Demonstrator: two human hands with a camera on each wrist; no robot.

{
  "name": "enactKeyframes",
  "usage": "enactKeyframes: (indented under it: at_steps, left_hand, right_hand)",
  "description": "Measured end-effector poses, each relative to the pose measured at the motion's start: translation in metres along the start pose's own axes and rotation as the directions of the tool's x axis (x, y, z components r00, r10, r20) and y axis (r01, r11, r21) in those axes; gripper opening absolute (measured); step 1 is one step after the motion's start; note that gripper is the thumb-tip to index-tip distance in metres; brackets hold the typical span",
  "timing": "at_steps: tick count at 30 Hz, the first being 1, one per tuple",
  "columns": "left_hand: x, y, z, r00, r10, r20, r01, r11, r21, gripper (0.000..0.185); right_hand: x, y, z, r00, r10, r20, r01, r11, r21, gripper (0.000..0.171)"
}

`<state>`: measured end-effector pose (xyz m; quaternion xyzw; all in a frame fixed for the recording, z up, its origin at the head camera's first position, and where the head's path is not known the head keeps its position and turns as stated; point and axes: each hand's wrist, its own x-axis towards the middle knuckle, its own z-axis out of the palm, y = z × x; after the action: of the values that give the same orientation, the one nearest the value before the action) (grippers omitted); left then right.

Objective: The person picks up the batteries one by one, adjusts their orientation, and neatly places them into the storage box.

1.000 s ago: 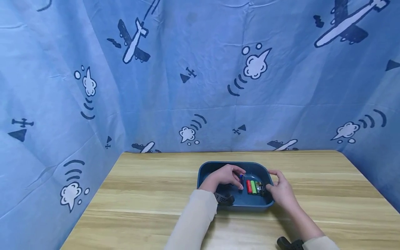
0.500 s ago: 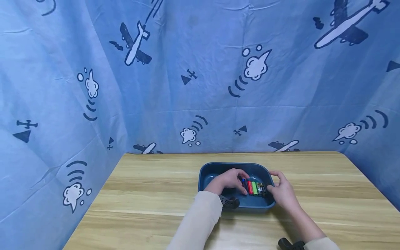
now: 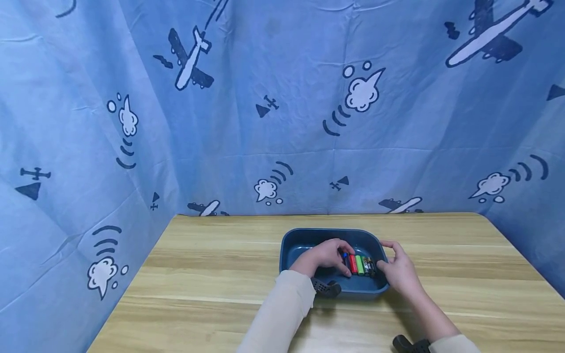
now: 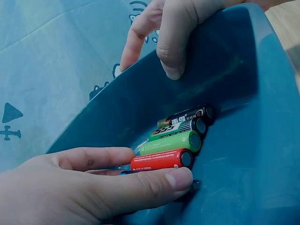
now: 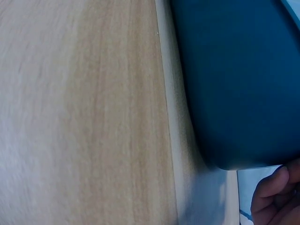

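Note:
My left hand point(image 3: 324, 257) reaches into a dark blue plastic box point(image 3: 289, 240) and pinches a dark battery with a blue end point(image 4: 130, 172), mostly hidden behind the thumb. That battery lies right beside a red battery point(image 4: 161, 160). Side by side past it lie a light green battery point(image 4: 171, 144), a green-and-white battery point(image 4: 177, 129) and a black battery point(image 4: 190, 115), forming a row on the box floor. At the box's right end, my right hand point(image 3: 399, 269) grips the rim, thumb inside and fingers outside.
The box stands on a wooden table point(image 3: 212, 274). A blue curtain with printed planes point(image 3: 300, 147) hangs behind the table and along both sides. Dark straps point(image 3: 326, 288) show at both wrists. Bare box floor shows in front of the batteries.
My left hand has moved right inside the box with the dark battery, closing the gap to the red one. In the last half second it barely shifts. The right hand stays at the rim.

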<state>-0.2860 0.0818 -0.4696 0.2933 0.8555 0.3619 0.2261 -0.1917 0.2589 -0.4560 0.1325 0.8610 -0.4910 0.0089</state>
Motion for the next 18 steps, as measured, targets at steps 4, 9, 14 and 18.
enactKeyframes:
  at_steps: [4,9,14,18]
  left_hand:
    - [0.0003,0.0007,0.0007,1.000,0.006,0.014,-0.005,1.000,-0.007,0.047]
    - [0.0010,0.0043,0.0033,1.000,0.012,0.021,-0.012,1.000,0.007,0.048]
    - [-0.0006,0.0045,0.0020,0.999,0.024,0.026,-0.024,1.000,0.017,0.048]
    - [-0.0036,0.0022,0.0000,0.999,0.033,0.024,-0.033,0.999,-0.004,0.047]
  right_hand:
    - [-0.0010,-0.0009,-0.0019,1.000,-0.001,0.002,0.001,1.000,-0.004,0.053]
    - [-0.0044,0.0000,-0.0056,1.000,0.005,-0.008,-0.005,1.000,-0.004,0.053]
    - [-0.0050,0.0008,-0.0046,1.000,-0.007,-0.023,0.007,1.000,0.001,0.052]
    - [-0.0036,0.0006,-0.0012,1.000,-0.021,-0.023,0.021,1.000,0.010,0.052]
